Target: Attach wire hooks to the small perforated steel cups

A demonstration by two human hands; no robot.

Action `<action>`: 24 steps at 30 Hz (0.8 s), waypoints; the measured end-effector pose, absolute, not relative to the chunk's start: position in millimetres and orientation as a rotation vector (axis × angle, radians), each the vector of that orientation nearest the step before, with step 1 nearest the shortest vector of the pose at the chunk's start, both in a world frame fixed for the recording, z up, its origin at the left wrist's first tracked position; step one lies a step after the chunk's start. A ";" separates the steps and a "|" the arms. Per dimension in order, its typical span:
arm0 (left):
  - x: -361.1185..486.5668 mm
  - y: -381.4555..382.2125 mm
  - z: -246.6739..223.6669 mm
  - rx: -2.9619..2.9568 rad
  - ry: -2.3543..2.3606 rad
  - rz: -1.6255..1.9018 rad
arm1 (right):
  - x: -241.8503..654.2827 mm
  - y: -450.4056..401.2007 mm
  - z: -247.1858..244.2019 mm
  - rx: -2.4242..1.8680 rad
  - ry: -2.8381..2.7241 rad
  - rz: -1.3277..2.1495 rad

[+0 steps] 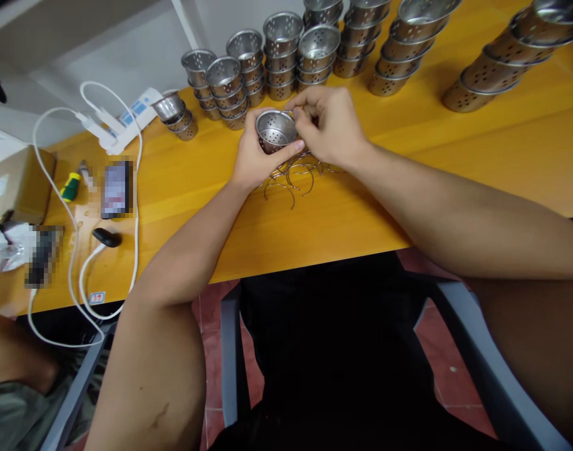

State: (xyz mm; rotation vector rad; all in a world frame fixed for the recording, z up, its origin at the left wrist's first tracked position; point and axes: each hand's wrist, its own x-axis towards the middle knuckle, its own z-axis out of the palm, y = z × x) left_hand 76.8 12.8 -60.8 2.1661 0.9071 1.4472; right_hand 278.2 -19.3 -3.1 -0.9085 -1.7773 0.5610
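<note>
Head view: nearest are the arms of a grey chair, either side of a seated person in black. On the near edge of the wooden table, off left, sits a small label with red digits, perhaps 39. A white cable runs beside a phone, its screen pixelated. Thin wire rings lie loose below the hands. The left hand wraps a perforated metal cup, mouth up; the right hand is pinched narrow at its rim, anything between the fingertips too small to tell. Close behind, cup stacks crowd the table, a white power strip left of them.
</note>
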 end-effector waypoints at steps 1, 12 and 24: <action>77.0 12.8 -60.7 2.156 0.904 1.457 | 278.1 -18.6 -4.2 -0.895 -1.775 0.547; 75.8 10.2 -58.2 2.183 0.849 1.419 | 277.5 -17.4 -6.5 -0.886 -1.781 0.506; 63.8 20.2 -60.2 1.959 0.878 1.277 | 298.1 -27.6 25.6 -0.712 -1.861 0.882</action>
